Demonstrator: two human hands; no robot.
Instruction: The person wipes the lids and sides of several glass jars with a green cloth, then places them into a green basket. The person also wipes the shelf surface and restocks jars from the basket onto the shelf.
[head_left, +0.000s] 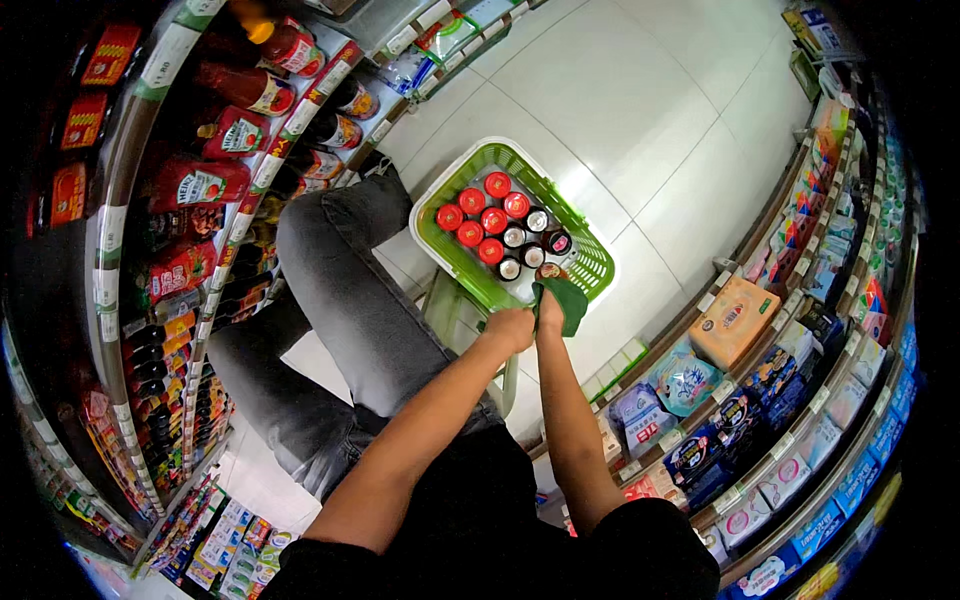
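Observation:
Below me stands a green plastic basket (480, 154) with a white rim, holding several jars with red lids (494, 220) and several with white or dark lids (514, 236). Over its near right corner is a dark green cloth (571, 304), with my right hand (551, 311) against it, partly covered by its folds. My left hand (511, 330) is closed at the cloth's left edge, close beside the right. A jar (550, 271) with a brownish top lies just beyond the cloth, partly hidden by it. Whatever is inside the cloth cannot be seen.
On the left, curved shelves (262, 169) carry sauce bottles and pouches. Shelves on the right hold an orange tissue pack (735, 321) and other packaged goods. My bent legs (352, 300) are left of the basket, and a pale green stool-like frame (444, 307) shows beneath it. Tiled floor (600, 97) lies beyond.

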